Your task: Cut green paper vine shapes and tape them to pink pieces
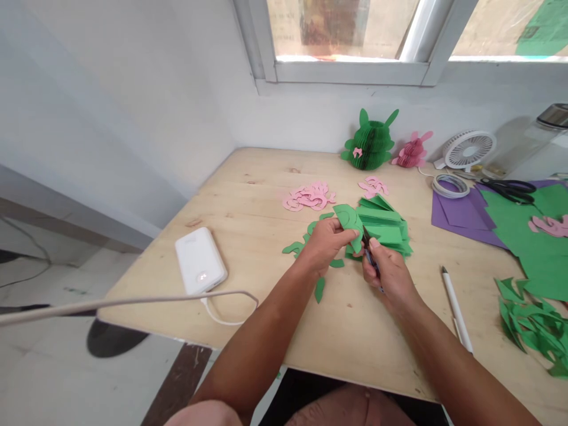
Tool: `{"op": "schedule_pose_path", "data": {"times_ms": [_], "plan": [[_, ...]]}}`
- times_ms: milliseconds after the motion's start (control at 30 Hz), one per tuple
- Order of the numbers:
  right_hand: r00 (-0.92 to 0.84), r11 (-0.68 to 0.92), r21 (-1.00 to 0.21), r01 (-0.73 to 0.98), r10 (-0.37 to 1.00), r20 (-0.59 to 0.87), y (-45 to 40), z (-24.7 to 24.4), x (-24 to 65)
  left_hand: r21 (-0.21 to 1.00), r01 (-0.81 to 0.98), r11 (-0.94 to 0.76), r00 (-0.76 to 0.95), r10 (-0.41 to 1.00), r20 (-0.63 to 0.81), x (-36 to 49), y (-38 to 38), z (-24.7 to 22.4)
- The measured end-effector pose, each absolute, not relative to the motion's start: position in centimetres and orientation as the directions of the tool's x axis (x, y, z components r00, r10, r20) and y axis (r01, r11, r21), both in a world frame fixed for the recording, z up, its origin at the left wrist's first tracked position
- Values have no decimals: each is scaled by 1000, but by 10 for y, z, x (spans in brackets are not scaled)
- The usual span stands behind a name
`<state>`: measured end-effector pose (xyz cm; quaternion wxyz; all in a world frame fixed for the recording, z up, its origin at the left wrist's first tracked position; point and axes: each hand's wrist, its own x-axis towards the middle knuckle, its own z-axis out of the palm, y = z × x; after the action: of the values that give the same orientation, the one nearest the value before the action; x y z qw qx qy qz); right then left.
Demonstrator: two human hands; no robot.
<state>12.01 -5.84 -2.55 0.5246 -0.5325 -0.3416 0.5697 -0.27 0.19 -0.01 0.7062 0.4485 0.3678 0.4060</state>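
My left hand [331,241] pinches a piece of green paper [349,220] with drawn curved lines on it. In my right hand [390,269] is a pair of dark scissors [371,260], its blades at the right edge of that paper. Fingers cover most of the scissor handles. Folded green paper strips [384,223] lie stacked just behind the scissors. Small cut green pieces [293,247] are scattered under and left of my left hand. Pink paper cutouts [310,196] sit farther back in a loose heap, with a smaller pink group [373,187] to their right.
A white power bank [200,260] with a cable lies at left. Green and pink paper figures [370,145] stand by the wall near a small fan [469,149]. Tape [450,186], black scissors [510,189], purple sheets [461,216], green scraps [536,331] and a pen [457,310] occupy the right.
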Motion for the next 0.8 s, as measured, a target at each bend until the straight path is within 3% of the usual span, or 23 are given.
{"op": "schedule_pose_path", "data": {"times_ms": [800], "plan": [[119, -218, -959, -183, 963, -241, -59, -27, 121, 962, -184, 203, 388, 914, -119, -1, 1, -6]]}}
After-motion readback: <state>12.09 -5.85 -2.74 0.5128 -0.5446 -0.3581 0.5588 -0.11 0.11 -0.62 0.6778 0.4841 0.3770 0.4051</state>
